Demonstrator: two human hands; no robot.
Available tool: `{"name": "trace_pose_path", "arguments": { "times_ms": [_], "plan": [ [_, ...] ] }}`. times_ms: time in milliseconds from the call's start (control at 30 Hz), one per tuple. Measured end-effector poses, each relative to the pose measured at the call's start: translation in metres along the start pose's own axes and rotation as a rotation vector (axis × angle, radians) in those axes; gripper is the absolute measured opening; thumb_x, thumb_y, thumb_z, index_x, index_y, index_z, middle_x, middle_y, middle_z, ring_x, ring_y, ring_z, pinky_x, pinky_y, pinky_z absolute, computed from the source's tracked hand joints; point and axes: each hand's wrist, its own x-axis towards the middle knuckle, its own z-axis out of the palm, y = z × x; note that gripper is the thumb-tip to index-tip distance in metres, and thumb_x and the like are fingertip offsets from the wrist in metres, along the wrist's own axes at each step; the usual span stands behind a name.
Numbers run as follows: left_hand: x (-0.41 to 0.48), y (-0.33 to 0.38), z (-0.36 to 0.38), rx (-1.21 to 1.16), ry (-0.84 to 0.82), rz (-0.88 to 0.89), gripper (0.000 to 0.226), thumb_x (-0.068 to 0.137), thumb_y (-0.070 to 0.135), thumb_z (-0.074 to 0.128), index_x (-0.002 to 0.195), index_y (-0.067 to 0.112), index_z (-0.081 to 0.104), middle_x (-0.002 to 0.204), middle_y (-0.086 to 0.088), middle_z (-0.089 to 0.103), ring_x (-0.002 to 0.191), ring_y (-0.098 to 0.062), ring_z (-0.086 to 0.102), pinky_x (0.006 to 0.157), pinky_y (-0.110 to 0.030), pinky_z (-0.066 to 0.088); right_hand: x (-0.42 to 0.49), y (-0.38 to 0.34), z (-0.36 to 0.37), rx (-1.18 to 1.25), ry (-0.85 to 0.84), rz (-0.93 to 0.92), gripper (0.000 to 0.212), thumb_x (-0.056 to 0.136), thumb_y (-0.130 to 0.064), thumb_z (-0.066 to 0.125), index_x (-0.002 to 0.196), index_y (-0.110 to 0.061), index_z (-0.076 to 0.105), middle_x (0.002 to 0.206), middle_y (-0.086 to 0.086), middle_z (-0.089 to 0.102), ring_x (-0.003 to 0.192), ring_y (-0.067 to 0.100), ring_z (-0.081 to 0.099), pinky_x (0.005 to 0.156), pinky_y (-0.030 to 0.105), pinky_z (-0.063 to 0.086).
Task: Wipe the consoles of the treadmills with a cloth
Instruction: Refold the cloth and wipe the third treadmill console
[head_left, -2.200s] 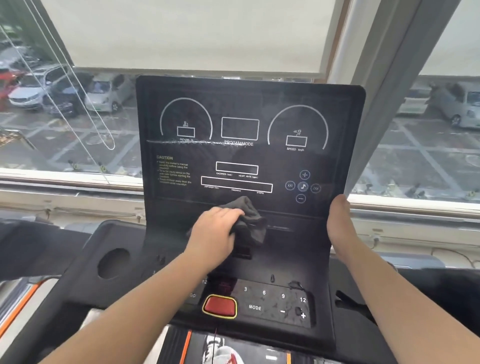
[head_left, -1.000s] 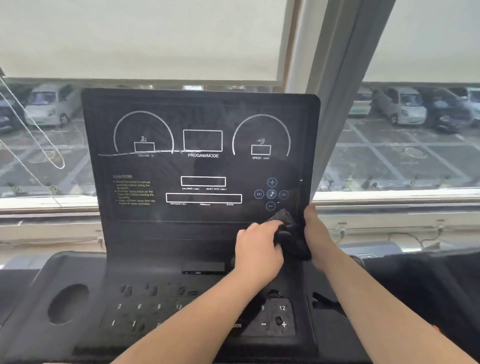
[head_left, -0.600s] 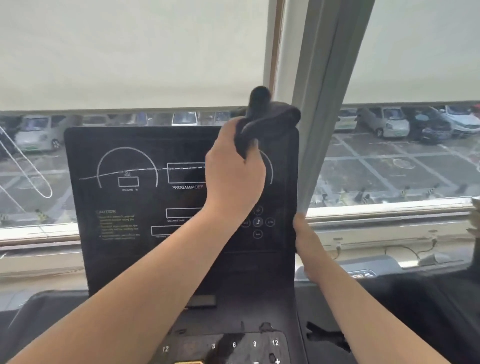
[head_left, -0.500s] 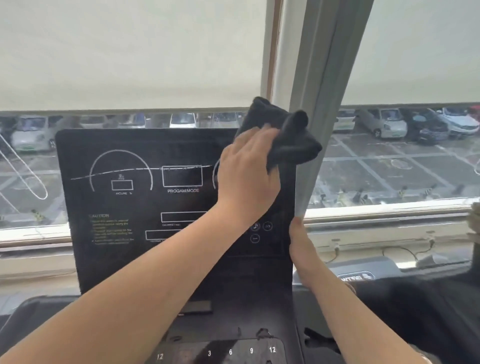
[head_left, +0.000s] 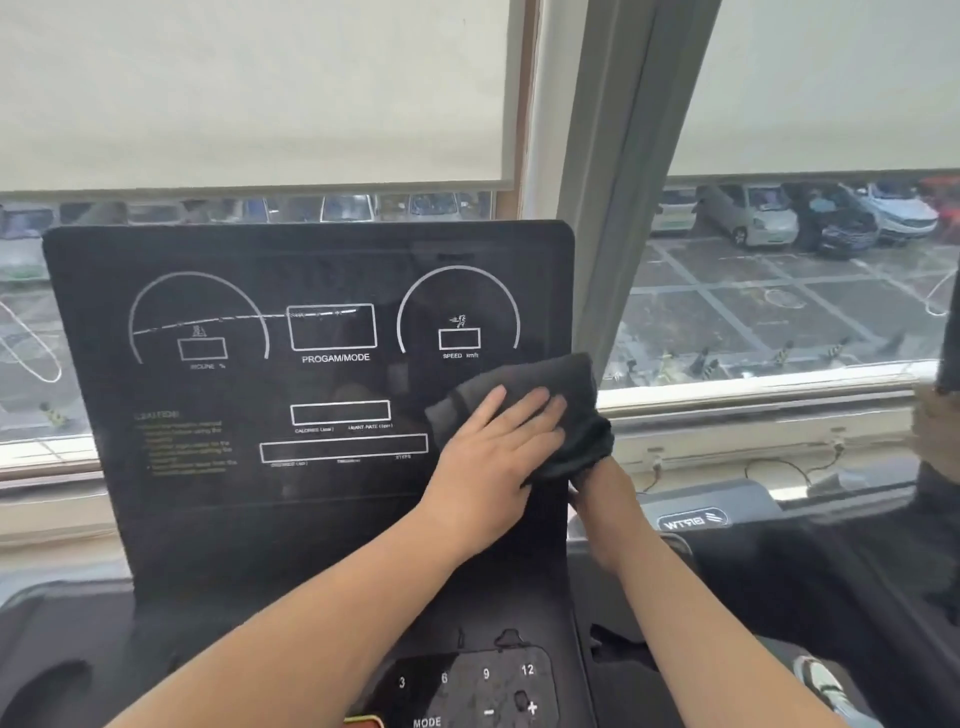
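So the black cloth (head_left: 550, 376) was bunched up against the right edge of the treadmill console (head_left: 311, 499), just below the SPEED dial, with part of it hanging past the panel's edge. It covered whatever is printed on that stretch of the panel. A thin pale smear line (head_left: 218, 323) ran across the incline dial and into the PROGAM/MODE box. At the foot of the console sat the keypad (head_left: 467, 686) with 3, 6, 9, 12, MODE and plus/minus, and it looked spotted with droplets.

Behind the console was a window with a cream roller blind (head_left: 260, 93) pulled halfway down, a grey window post (head_left: 613, 182) right behind the panel's right corner, and a white sill (head_left: 753, 395). Through the glass you could see a car park (head_left: 748, 218) full of parked cars. A white cord loop (head_left: 31, 358) hung on the far left. The neighbouring treadmill (head_left: 685, 519) sat just to the right, logo showing.

The left hand (head_left: 493, 457) reached up from the lower left and lay flat on the cloth, its fingers (head_left: 524, 408) straight and close together, pressing it onto the screen. The right hand (head_left: 597, 493) came up along the console's right edge, directly under the cloth. The cloth hid its fingers, so I couldn't tell whether they were gripping anything.
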Motion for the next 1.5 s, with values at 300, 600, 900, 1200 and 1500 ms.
{"name": "trace_pose_path", "arguments": {
  "times_ms": [300, 600, 900, 1200, 1500],
  "plan": [
    [0.056, -0.049, -0.075, 0.122, 0.091, -0.077, 0.058, 0.081, 0.004, 0.065, 0.136, 0.022, 0.063, 0.159, 0.005, 0.048, 0.151, -0.013, 0.038, 0.128, -0.050, 0.019, -0.036, 0.007, -0.001, -0.081, 0.060, 0.067, 0.044, 0.105, -0.040, 0.040, 0.107, -0.021, 0.080, 0.107, -0.008, 0.081, 0.113, 0.012, 0.070, 0.103, 0.040, 0.052],
    [-0.007, -0.004, -0.024, -0.057, -0.130, -0.083, 0.060, 0.077, 0.006, 0.073, 0.134, 0.020, 0.064, 0.160, 0.005, 0.047, 0.153, -0.013, 0.034, 0.130, -0.046, 0.013, -0.063, 0.013, 0.008, -0.216, 0.366, -0.105, 0.033, 0.101, -0.033, 0.037, 0.089, -0.022, 0.065, 0.093, 0.006, 0.064, 0.091, 0.028, 0.057, 0.083, 0.045, 0.047],
    [-0.096, 0.007, -0.011, -0.178, -0.174, -0.151, 0.047, 0.067, 0.006, 0.063, 0.111, 0.022, 0.071, 0.099, 0.009, 0.077, 0.099, -0.017, 0.072, 0.095, -0.034, 0.048, -0.086, 0.029, 0.044, -0.300, 0.438, -0.107, 0.040, 0.104, -0.029, 0.039, 0.082, -0.011, 0.067, 0.091, 0.007, 0.066, 0.087, 0.026, 0.057, 0.072, 0.037, 0.040],
    [-0.176, -0.065, -0.051, -0.076, -0.148, -0.348, 0.045, 0.068, 0.011, 0.065, 0.112, 0.020, 0.066, 0.091, 0.004, 0.073, 0.086, -0.022, 0.071, 0.090, -0.037, 0.049, -0.119, 0.050, 0.154, -0.398, 0.352, -0.213, 0.044, 0.109, -0.034, 0.037, 0.083, -0.013, 0.066, 0.082, 0.000, 0.066, 0.081, 0.017, 0.058, 0.080, 0.038, 0.041],
    [-0.275, -0.142, -0.121, -0.091, -0.212, -0.649, 0.054, 0.086, 0.018, 0.064, 0.138, 0.030, 0.056, 0.131, 0.008, 0.069, 0.123, -0.025, 0.060, 0.108, -0.038, 0.043, -0.153, 0.082, 0.248, -0.317, 0.206, -0.140, 0.044, 0.108, -0.036, 0.043, 0.078, -0.011, 0.064, 0.064, 0.001, 0.054, 0.061, 0.018, 0.050, 0.064, 0.036, 0.044]
  ]
}}
